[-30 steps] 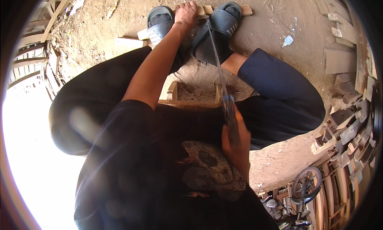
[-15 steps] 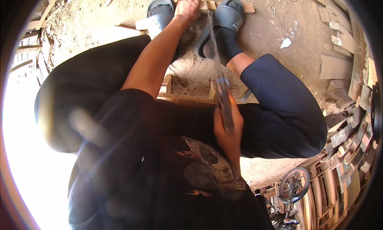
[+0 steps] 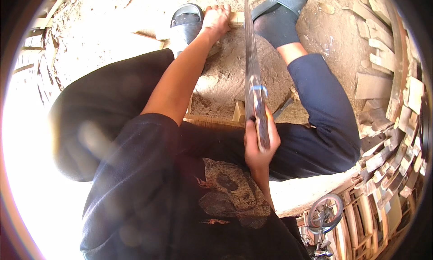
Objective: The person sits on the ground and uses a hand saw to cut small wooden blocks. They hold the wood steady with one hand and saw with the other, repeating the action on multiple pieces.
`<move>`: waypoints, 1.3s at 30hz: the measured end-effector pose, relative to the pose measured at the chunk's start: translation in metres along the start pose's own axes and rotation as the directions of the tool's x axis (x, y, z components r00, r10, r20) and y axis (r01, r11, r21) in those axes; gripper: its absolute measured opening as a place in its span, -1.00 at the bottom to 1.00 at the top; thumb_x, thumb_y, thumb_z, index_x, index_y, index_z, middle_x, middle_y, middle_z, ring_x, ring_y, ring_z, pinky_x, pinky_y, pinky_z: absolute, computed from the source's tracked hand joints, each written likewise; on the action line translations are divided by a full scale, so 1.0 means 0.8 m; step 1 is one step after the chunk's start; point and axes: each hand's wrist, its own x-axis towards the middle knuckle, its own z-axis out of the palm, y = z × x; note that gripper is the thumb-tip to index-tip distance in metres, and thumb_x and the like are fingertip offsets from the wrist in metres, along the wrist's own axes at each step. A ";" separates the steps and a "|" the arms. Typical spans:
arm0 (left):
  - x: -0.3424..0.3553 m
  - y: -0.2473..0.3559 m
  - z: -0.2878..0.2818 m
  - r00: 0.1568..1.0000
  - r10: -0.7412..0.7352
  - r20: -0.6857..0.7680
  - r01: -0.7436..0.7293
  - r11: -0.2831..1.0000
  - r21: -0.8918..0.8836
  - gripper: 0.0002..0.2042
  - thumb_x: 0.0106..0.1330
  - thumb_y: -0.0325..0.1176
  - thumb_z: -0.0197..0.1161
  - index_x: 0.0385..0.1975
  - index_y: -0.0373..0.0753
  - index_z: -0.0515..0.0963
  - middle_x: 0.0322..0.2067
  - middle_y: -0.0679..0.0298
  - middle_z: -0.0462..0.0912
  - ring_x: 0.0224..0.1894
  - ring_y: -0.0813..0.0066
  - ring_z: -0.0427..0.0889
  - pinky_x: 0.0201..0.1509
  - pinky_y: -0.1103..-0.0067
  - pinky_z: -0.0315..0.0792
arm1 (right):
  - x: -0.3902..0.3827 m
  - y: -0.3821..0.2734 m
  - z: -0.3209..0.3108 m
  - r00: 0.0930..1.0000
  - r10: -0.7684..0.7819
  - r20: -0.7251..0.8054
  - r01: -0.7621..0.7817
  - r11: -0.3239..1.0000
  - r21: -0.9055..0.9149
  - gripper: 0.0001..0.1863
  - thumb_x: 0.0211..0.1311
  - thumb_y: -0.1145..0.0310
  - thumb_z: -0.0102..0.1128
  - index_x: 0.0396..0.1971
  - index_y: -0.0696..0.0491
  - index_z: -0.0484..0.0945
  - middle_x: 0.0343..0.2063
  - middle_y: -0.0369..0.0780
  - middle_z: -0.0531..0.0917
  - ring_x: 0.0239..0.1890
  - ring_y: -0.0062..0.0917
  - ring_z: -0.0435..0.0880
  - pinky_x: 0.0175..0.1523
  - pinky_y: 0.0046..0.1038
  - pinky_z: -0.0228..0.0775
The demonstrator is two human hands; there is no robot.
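Note:
My right hand (image 3: 262, 145) is wrapped around the dark handle of a handsaw (image 3: 251, 57). Its long blade points away from me and runs out past the top of the picture. Up ahead, my left hand (image 3: 217, 23) is closed on a strip of wood (image 3: 237, 18) lying low on the ground. The blade passes by the right end of the strip that shows; whether it touches the wood I cannot tell. My left foot, in a grey slide sandal (image 3: 186, 30), stands just left of that hand. My right sandal (image 3: 286, 2) is to the right of the blade.
Under my legs is a low wooden piece (image 3: 209, 121) with upright blocks. A dark tool (image 3: 285, 105) lies beside my right shin. Stacked wood offcuts (image 3: 383, 158) line the right side. A bicycle wheel (image 3: 324, 212) shows at lower right. The ground (image 3: 225, 86) is bare dirt.
My right foot has come off the wood strip and shifted to the right. The saw blade has swung more upright and reaches farther up the picture. My left hand keeps its hold.

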 end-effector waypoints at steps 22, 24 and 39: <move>-0.008 0.000 0.004 0.997 -0.013 -0.082 0.019 0.998 0.064 -0.47 -0.03 -0.26 0.36 -0.02 -0.22 0.35 -0.15 0.17 0.53 -0.03 0.27 0.47 0.02 0.34 0.26 | 0.115 0.080 0.063 0.988 -0.150 -0.039 0.153 0.982 0.109 -0.50 0.15 0.65 0.04 0.15 0.31 0.34 -0.19 -0.23 0.58 -0.21 -0.66 0.50 -0.06 -0.61 0.35; -0.008 0.000 0.004 0.996 -0.020 -0.084 0.024 0.999 0.048 -0.46 -0.04 -0.25 0.37 -0.02 -0.22 0.35 -0.14 0.17 0.53 -0.03 0.27 0.48 0.02 0.34 0.26 | 0.114 0.077 0.062 0.997 -0.080 -0.022 0.082 0.983 0.164 -0.50 0.15 0.66 0.05 0.15 0.31 0.34 -0.18 -0.23 0.58 -0.20 -0.66 0.51 -0.05 -0.61 0.35; -0.012 -0.003 0.002 0.985 -0.001 -0.170 -0.002 1.000 -0.020 -0.57 -0.06 -0.38 0.25 -0.11 -0.25 0.41 -0.18 0.13 0.54 -0.07 0.23 0.51 -0.02 0.33 0.30 | 0.126 0.079 0.070 0.980 -0.193 -0.039 0.190 0.979 -0.077 -0.47 0.09 0.59 0.07 0.15 0.27 0.36 -0.32 -0.08 0.64 -0.33 -0.55 0.64 -0.20 -0.50 0.46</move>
